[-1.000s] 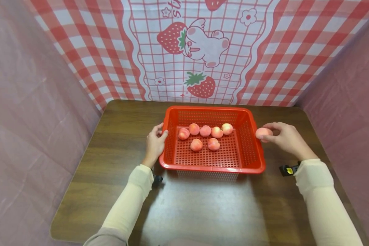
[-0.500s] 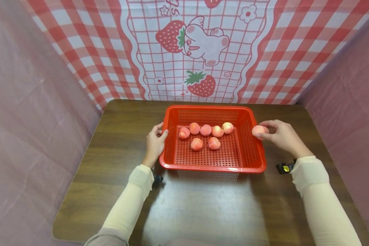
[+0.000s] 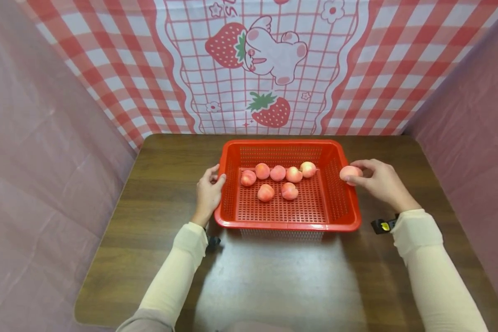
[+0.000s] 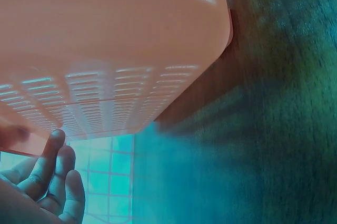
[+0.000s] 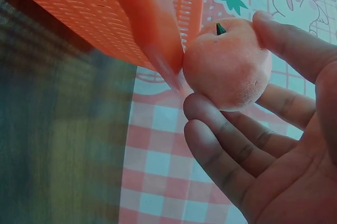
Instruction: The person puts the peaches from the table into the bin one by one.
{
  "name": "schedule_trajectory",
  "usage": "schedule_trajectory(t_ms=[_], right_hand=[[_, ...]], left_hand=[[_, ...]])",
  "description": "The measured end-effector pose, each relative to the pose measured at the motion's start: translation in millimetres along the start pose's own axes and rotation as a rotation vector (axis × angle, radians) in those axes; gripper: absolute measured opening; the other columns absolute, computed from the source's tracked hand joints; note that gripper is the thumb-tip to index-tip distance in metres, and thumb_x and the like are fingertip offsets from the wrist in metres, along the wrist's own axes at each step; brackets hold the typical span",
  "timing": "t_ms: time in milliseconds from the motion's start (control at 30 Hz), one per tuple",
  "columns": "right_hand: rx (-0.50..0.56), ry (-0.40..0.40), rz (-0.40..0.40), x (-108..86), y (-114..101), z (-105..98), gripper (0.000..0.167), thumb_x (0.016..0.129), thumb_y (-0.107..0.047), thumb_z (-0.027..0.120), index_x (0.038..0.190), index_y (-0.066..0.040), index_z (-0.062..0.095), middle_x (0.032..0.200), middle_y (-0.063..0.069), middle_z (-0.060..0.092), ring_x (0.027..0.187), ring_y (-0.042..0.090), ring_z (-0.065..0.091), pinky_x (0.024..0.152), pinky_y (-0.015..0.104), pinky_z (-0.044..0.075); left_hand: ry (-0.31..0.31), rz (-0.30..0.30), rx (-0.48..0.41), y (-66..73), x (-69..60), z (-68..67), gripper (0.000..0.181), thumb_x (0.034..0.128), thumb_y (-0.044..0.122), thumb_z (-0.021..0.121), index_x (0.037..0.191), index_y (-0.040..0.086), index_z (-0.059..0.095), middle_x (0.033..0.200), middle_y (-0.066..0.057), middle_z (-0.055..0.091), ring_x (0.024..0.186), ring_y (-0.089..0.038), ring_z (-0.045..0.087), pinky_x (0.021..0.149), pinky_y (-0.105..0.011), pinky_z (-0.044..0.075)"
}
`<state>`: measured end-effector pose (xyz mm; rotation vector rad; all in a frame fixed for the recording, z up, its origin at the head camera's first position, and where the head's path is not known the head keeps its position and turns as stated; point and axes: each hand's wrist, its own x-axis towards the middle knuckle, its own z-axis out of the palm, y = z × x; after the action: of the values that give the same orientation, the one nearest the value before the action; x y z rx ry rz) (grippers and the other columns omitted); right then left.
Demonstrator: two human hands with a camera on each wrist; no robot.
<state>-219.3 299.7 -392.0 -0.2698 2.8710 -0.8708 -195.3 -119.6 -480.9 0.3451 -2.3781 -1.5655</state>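
Note:
A red plastic basket (image 3: pixel 284 226) with slotted walls stands on the table, and several peaches (image 3: pixel 266 192) lie on its floor, most in a row toward the back. My left hand (image 3: pixel 209 193) grips the basket's left rim, thumb on top; in the left wrist view its fingers (image 4: pixel 64 163) reach under the rim beside the outer wall. With thumb and fingers my right hand (image 3: pixel 383 182) holds another peach (image 5: pixel 226 66) at the right rim. A short green stem shows on that peach in the right wrist view, where it appears against or very near the rim.
The wooden table (image 3: pixel 145 249) extends around the basket. Behind it hangs a red-and-white checked cloth (image 3: pixel 120 55) with strawberry prints. Plain pinkish cloths (image 3: pixel 45 152) hang at both sides. A black wrist device (image 3: pixel 383 226) sits by the right cuff.
My right hand has moved slightly left with the peach, from just outside the basket to its right rim. The left hand keeps its place on the left rim.

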Motion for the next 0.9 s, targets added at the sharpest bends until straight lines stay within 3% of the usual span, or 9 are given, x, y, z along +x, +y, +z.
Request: schedule_trajectory(t_ms=[300,667,900], right_hand=[[-0.019,0.000,-0.006,0.9,-9,-5,0.060,0.088,-0.041,0.070,0.129,0.001,0.058,0.117,0.023,0.060,0.097,0.034,0.056,0.078,0.046,0.053],[-0.030,0.043,-0.100,7.3,-22,-4,0.056,0.085,-0.038,0.074,0.122,0.002,0.063,0.109,0.022,0.066,0.089,0.030,0.060,0.069,0.033,0.048],[-0.030,0.037,-0.102,10.9,-32,-4,0.052,0.085,-0.032,0.075,0.123,0.001,0.063,0.107,0.021,0.066,0.088,0.030,0.060,0.070,0.034,0.048]], left_hand=[[0.007,0.004,-0.019,2.6,-0.6,-1.0,0.038,0.0916,0.015,0.065,0.129,0.010,0.062,0.092,-0.020,0.071,0.084,-0.029,0.068,0.076,-0.032,0.053],[0.010,0.014,-0.018,1.1,-1.8,0.5,0.039,0.0907,0.016,0.065,0.129,0.009,0.062,0.090,-0.020,0.071,0.084,-0.029,0.068,0.077,-0.032,0.052],[0.011,0.014,-0.015,0.1,-1.2,0.4,0.039,0.0910,0.016,0.065,0.129,0.009,0.062,0.091,-0.020,0.071,0.084,-0.028,0.068,0.075,-0.030,0.052]])
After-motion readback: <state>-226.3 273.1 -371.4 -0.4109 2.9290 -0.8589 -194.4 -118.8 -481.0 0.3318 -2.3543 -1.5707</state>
